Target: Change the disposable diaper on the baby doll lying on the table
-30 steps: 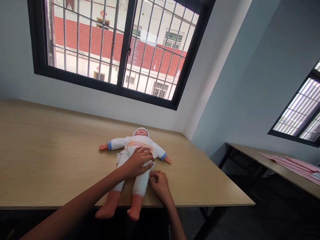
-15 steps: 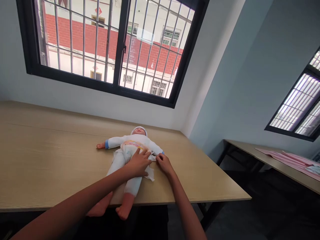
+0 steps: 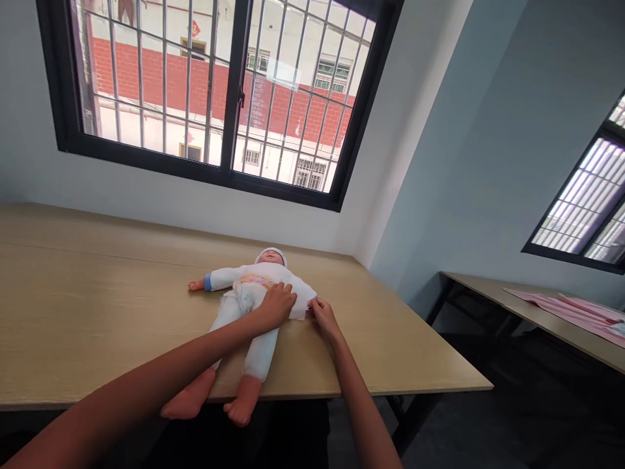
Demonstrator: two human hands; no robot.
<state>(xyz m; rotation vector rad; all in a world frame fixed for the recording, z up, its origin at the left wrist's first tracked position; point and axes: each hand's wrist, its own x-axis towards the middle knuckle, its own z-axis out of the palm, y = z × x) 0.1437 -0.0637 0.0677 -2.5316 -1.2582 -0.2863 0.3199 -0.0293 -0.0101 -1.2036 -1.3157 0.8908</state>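
Note:
A baby doll [image 3: 266, 362] in a white suit with blue cuffs and a white cap lies on its back, feet at the near table edge. Round its hips is a white diaper [image 3: 249, 296] with a coloured print at the waist. My left hand [image 3: 278, 305] is closed over the diaper at the doll's hip on the right, its fingertips curled into it. With fingers pinched, my right hand [image 3: 323, 315] grips the outer edge of the diaper's white side flap [image 3: 299, 309]. That flap is spread between both hands and hides the doll's cuff and hand there.
The doll lies on a wooden table [image 3: 122, 312] against the wall, below a barred window [image 3: 227, 98]. To the right, beyond a gap, stands a second table [image 3: 481, 290] with a pink cloth [image 3: 566, 309] on it.
My left hand's spread fingers have curled in on the diaper. The side flap, crumpled and hanging before, is now pulled out flatter and higher toward my right hand.

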